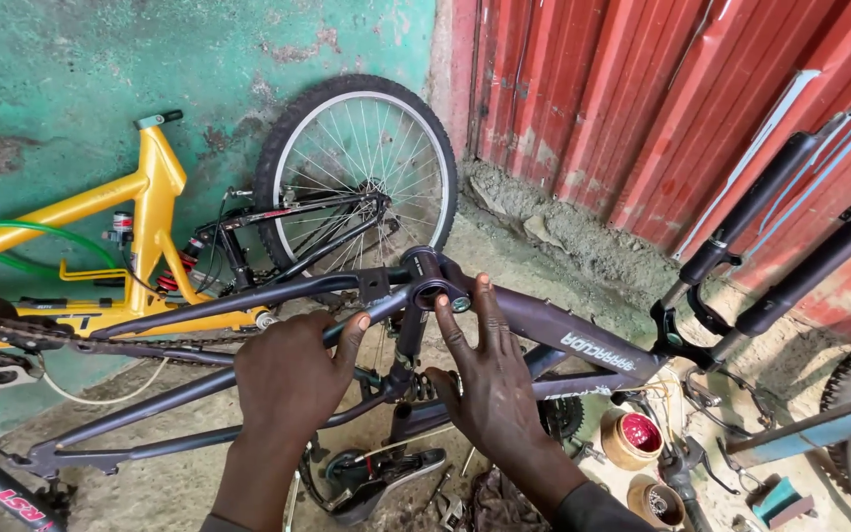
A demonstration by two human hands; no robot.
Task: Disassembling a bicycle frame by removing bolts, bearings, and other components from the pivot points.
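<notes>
Working at the bottom bracket shell (pixel 432 271) of the dark bike frame (pixel 554 330). Left hand (pixel 290 379) gripping a frame tube, right hand (pixel 490 379) spread wide, fingertips on the shell. Next, probably a steady frame and careful fingertip turning.

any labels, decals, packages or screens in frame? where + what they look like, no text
Frame decal: pale lettering on the dark purple frame's down tube, right of the right hand.
Second decal: smaller pale mark on the tube below.
Fork decal: red and white, bottom left on a black fork leg.
No packages or screens.
</notes>
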